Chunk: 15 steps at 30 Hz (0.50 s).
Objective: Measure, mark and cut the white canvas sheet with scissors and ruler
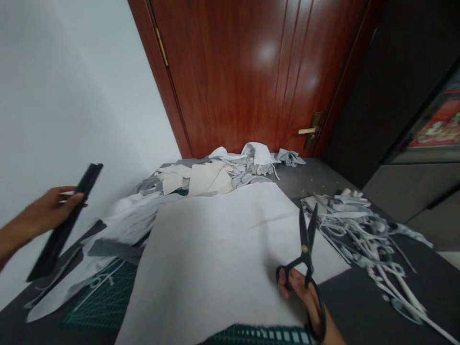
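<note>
My right hand (305, 294) grips black scissors (306, 239) by the handles, fingers through the loops, blades slightly apart and pointing away from me over a large white fabric sheet (215, 258). The sheet lies flat on a green cutting mat (104, 302). My left hand (50, 208) is raised at the left edge, fingers closed around a long black ruler (64, 225) that slants down toward the table.
Piles of white and grey fabric pieces (223, 172) lie at the far end of the dark table (377, 306). Thin grey offcut strips (366, 235) spread on the right. A red-brown door (251, 72) with a brass handle (311, 130) stands behind; a white wall is at left.
</note>
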Motion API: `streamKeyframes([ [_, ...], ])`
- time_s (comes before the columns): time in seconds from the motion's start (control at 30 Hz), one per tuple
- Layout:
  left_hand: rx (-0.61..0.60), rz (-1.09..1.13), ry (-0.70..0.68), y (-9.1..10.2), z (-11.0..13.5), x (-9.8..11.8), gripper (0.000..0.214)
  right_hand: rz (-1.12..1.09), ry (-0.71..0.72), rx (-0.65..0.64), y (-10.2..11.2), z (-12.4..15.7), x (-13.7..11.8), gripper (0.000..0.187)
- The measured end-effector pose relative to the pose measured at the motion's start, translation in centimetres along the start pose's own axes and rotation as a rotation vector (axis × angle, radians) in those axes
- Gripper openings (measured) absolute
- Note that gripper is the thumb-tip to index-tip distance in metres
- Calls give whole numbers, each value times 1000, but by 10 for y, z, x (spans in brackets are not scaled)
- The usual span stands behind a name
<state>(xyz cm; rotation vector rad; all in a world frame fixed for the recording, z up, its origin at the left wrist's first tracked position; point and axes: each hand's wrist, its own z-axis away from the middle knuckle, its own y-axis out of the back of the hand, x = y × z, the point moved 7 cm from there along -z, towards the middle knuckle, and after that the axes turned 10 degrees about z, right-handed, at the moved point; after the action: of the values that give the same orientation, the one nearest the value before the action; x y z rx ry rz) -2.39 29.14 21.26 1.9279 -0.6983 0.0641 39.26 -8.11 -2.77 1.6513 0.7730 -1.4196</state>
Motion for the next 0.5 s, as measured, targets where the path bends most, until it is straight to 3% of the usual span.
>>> streamKeyframes([
  [0.03, 38, 21, 16, -7, -4, 5, 57, -16, -2, -9, 1, 2, -1, 64],
  [0.1, 46, 71, -106, -39, 28, 45, 58, -68, 0, -20, 4, 7, -2, 63],
  [0.23, -193, 218, -530, -126, 189, 180, 51, -125, -3, -41, 12, 23, -4, 60],
  [0.3, -328, 263, -684, -157, 255, 232, 58, -114, -35, -81, 14, 31, -1, 62],
  [0.37, -381, 266, -721, -172, 285, 256, 62, -122, -68, -121, 15, 39, 7, 66],
  [0.5, -378, 226, -697, -175, 283, 252, 62, -176, -129, -375, 1, 60, 26, 74],
])
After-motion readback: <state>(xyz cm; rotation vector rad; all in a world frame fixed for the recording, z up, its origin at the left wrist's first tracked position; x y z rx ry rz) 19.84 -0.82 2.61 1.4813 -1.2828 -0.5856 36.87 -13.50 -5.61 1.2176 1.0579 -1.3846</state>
